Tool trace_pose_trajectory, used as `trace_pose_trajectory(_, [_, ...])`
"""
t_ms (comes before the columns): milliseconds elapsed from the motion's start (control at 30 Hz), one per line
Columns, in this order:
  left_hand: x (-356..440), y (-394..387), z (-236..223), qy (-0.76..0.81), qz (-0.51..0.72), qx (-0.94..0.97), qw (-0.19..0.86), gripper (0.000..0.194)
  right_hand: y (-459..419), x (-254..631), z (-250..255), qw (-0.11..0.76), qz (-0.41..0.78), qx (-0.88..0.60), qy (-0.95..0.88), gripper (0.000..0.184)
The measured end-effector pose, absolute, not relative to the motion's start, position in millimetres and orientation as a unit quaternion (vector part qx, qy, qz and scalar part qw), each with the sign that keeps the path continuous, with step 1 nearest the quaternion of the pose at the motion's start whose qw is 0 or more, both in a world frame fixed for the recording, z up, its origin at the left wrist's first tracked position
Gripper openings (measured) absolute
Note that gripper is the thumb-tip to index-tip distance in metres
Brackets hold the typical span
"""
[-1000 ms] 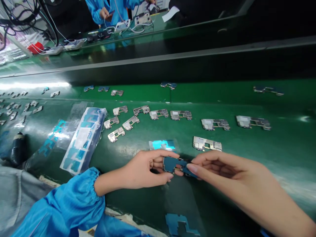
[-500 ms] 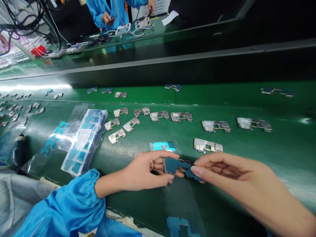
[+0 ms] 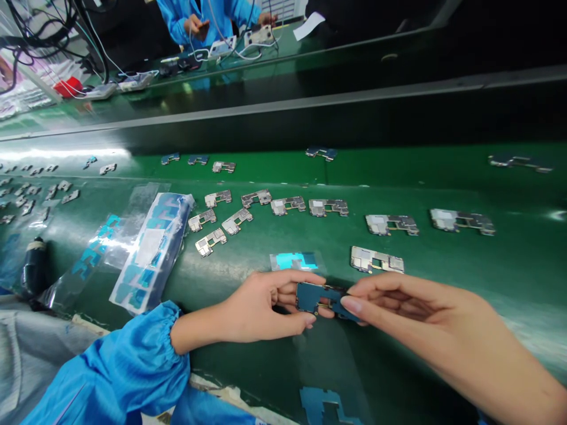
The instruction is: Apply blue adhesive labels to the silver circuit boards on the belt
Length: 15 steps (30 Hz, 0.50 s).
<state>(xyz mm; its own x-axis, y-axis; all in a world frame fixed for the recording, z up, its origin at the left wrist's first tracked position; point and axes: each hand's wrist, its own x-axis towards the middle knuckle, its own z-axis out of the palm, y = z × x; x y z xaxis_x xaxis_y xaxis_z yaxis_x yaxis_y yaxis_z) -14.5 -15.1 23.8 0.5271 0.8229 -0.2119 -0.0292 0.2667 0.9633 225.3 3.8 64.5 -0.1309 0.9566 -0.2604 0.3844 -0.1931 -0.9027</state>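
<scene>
Taking the held circuit board as the clock's centre, the green worktop (image 3: 248, 295) spreads under everything. Towards 11 o'clock, well away behind a dark ledge, a person in blue (image 3: 208, 26) stands with a dark object in one hand.

Nearer, a blue sleeve (image 3: 110, 360) lies out past 8 o'clock. The right hand (image 3: 425, 313), at 3 o'clock, is pinched closed, thumb and fingers gripping that end of the board. The left hand (image 3: 261, 310), at 9 o'clock, is partly curled, thumb and index finger spread around the opposite end.

Between 9 and 10 o'clock lies a clear pouch of blue films (image 3: 148, 248), with a dark bottle (image 3: 34, 268) farther out at 9.

The circuit board (image 3: 310, 297) itself shows its blue face, held over the worktop. At 6 o'clock is a blue film (image 3: 313, 401), cut off by the lower edge. A silvery board (image 3: 376, 260) rests between 1 and 2; a brighter film (image 3: 292, 260) lies between 10 and 11.
</scene>
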Motion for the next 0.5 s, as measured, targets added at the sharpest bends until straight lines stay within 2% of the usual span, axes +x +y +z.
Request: trace_pose_trajectory(500, [-14, -17, 25, 0.385, 0.293, 0.510, 0.711, 0.057, -2, 230, 51, 0.295, 0.494, -0.588, -0.569, 0.044])
